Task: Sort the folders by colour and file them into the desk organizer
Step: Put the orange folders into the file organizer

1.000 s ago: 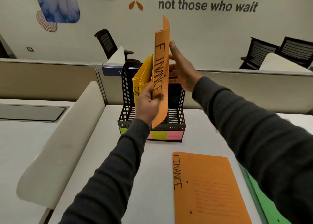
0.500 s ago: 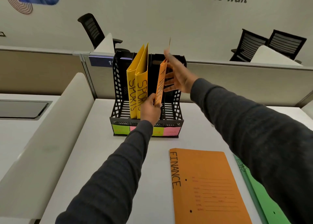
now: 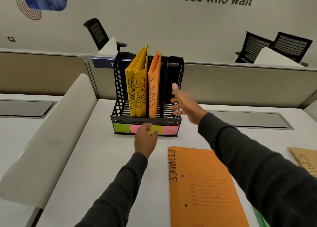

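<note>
A black desk organizer (image 3: 178,82) stands on the white desk, with coloured sticky notes along its front. Two yellow folders marked SPORTS (image 3: 138,89) stand in its second slot. One orange folder marked FINANCE (image 3: 153,91) stands upright in the third slot. My right hand (image 3: 184,104) hovers open just right of that folder, touching nothing. My left hand (image 3: 145,139) is low in front of the organizer's base, fingers loosely curled and empty. A second orange FINANCE folder (image 3: 205,183) lies flat on the desk near me.
A tan folder (image 3: 303,159) lies at the right edge. A green folder (image 3: 260,220) peeks from under the flat orange one. A white curved divider (image 3: 51,137) runs along the left. Partition panels and black office chairs stand behind.
Both hands lowered the orange FINANCE folder into the third slot and let go of it. My left hand dropped to the organizer's base; my right hand drew back to the right.
</note>
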The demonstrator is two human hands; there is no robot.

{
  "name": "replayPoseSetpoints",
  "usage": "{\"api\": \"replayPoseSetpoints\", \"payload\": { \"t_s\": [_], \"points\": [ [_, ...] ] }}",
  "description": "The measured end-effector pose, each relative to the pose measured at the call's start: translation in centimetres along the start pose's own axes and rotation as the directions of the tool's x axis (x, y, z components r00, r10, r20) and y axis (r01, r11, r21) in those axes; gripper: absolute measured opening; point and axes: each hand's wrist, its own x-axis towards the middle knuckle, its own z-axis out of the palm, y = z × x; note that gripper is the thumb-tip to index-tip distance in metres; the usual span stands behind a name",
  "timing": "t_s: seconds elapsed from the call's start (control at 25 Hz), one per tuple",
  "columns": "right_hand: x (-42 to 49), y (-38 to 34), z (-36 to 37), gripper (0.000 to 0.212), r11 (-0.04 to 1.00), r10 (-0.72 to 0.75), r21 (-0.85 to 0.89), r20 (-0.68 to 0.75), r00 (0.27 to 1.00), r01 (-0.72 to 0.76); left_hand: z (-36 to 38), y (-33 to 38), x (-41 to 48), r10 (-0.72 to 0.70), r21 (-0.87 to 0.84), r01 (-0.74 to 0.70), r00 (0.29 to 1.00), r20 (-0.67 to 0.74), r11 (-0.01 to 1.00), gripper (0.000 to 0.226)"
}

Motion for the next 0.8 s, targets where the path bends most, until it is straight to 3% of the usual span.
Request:
{"api": "replayPoseSetpoints", "payload": {
  "t_s": [0.2,0.32,0.4,0.52,0.64,0.8],
  "points": [
    [-6.8,10.4,-2.2,0.066,0.996,0.085,-0.044,0.048,0.995,-0.083,2.5,-2.9,-7.9,-0.182,0.196,0.149,0.97,0.161,0.969,0.04],
    [-11.3,16.5,-3.7,0.064,0.98,0.17,-0.103,0.017,0.985,-0.168,3.7,-3.7,-11.7,-0.296,0.22,0.257,0.94,0.169,0.941,0.051],
    [-14.2,20.3,-5.0,0.066,0.953,0.181,-0.244,-0.029,0.983,-0.182,4.2,-4.3,-13.7,-0.355,0.223,0.319,0.924,0.142,0.921,0.053],
    [-18.4,25.7,-6.6,0.074,0.795,0.177,-0.568,-0.119,0.977,-0.213,5.2,-4.6,-16.7,-0.426,0.238,0.395,0.9,0.096,0.887,0.052],
    [-21.3,29.4,-6.6,0.083,0.626,0.251,-0.723,-0.168,0.953,-0.292,6.3,-4.3,-18.7,-0.469,0.243,0.44,0.88,0.071,0.864,0.052],
    [-23.2,30.7,-6.5,0.088,0.628,0.234,-0.741,-0.109,0.966,-0.236,7.2,-2.9,-19.9,-0.534,0.154,0.524,0.845,0.034,0.838,0.046]
  ]
}}
